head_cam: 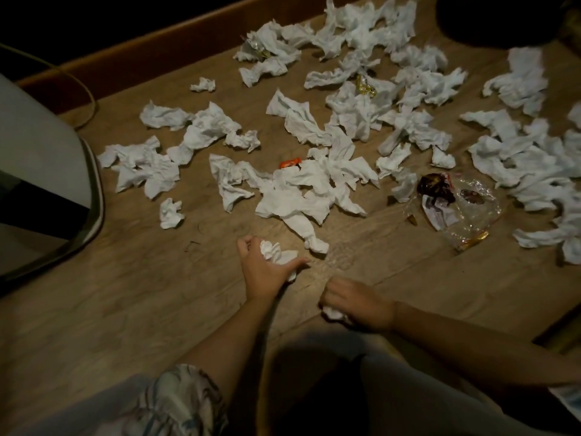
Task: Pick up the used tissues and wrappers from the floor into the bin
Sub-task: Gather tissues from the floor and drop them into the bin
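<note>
Left hand (262, 267) closed around a crumpled tissue (276, 251), right hand (358, 305) clutching a tissue wad (333, 313) (mostly hidden), scattered tissues (314, 180) and wrappers (440, 190) littered the wooden floor (157, 294), bin (47, 171) stood left.

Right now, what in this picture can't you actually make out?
- White bin: head view, cut off by the left edge; its opening is unseen.
- Tissue in the right hand: mostly hidden by the fingers.
- Dark wrapper: print too dim and small to read.
- Dark round object: top right, cropped, unidentifiable.
</note>
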